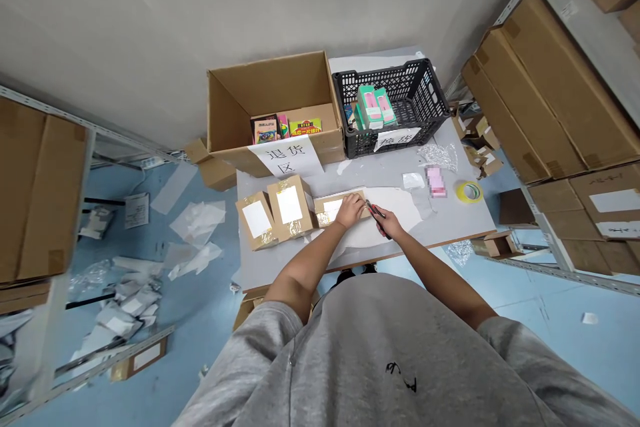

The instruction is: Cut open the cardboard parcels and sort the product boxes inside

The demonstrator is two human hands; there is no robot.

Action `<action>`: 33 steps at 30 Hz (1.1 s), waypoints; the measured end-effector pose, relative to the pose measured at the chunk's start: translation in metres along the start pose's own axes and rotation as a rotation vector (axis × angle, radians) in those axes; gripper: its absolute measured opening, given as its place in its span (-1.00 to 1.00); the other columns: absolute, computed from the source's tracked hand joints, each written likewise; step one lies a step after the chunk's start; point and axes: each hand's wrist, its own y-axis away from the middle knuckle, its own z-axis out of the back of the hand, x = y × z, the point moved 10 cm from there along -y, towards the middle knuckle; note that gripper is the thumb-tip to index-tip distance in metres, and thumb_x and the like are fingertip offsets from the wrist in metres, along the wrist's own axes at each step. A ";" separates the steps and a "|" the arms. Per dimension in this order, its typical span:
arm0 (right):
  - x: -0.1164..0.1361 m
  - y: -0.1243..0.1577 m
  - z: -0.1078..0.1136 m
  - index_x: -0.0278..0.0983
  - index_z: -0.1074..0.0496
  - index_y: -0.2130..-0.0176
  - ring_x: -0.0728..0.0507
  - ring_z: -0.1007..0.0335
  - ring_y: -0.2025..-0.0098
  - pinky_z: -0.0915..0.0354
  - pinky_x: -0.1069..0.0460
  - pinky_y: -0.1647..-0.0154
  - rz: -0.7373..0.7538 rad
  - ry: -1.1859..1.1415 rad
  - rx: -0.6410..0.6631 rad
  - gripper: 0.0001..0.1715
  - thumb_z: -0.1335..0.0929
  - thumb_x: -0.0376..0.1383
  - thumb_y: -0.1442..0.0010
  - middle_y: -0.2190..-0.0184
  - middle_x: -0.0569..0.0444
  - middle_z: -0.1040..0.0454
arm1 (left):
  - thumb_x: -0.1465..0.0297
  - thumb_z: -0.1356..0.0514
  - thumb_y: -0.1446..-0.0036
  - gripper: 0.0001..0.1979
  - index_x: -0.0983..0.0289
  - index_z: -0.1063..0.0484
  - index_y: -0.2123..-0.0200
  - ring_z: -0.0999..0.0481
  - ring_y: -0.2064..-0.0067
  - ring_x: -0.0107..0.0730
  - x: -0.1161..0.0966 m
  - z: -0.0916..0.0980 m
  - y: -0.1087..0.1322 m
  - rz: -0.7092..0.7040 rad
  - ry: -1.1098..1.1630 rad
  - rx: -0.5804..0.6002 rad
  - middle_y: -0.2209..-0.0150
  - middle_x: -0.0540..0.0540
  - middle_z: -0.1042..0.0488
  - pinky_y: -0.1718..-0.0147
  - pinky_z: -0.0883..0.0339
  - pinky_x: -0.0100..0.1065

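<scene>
Three taped cartons (290, 208); one black crate (425, 97)

Left forearm (305, 260) and right forearm (430, 273) extended forward and inward from the torso (380, 347), converging. Left hand (349, 210) palm-down and flat, fingers (357, 198) together. Right hand (386, 222) just beside it, wrist bent, fingers (381, 215) curled closed in a grip. Narrow gap between hands.

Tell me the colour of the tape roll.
The tape roll is yellow, as the head view shows.
</scene>
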 end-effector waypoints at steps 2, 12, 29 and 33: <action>-0.004 0.007 0.000 -0.32 -0.29 -0.58 -0.04 -0.17 0.74 -0.12 0.12 0.74 -0.020 -0.019 0.016 -0.07 -0.41 0.00 -0.42 0.70 0.32 -0.35 | 0.34 -0.09 -0.56 -0.74 0.22 -0.59 0.10 -0.42 -0.10 -0.02 0.003 0.002 0.001 0.029 -0.013 -0.015 0.00 0.24 -0.52 -0.13 -0.30 -0.05; -0.010 0.018 0.001 -0.29 -0.28 -0.59 -0.03 -0.18 0.73 -0.14 0.13 0.72 -0.063 0.008 0.048 -0.04 -0.42 0.01 -0.38 0.69 0.33 -0.34 | 0.34 -0.07 -0.59 -0.74 0.20 -0.54 0.12 -0.46 -0.05 -0.06 0.001 0.001 0.012 -0.086 0.000 -0.031 0.05 0.21 -0.53 -0.15 -0.31 -0.07; -0.011 0.011 -0.013 -0.29 -0.27 -0.58 -0.03 -0.18 0.72 -0.14 0.13 0.73 -0.032 -0.032 0.023 -0.02 -0.41 0.04 -0.38 0.68 0.33 -0.33 | 0.28 0.01 -0.62 -0.66 0.20 -0.48 0.19 -0.45 -0.01 -0.03 -0.002 0.008 0.019 -0.223 0.004 -0.098 0.11 0.23 -0.49 -0.14 -0.41 0.03; -0.010 0.013 -0.012 -0.28 -0.29 -0.57 -0.04 -0.18 0.71 -0.15 0.12 0.72 -0.016 -0.015 0.008 -0.02 -0.42 0.07 -0.37 0.67 0.33 -0.33 | 0.27 -0.02 -0.60 -0.68 0.23 -0.51 0.14 -0.46 -0.08 0.01 0.009 0.006 0.012 -0.071 -0.021 -0.069 0.04 0.29 -0.51 -0.19 -0.38 0.04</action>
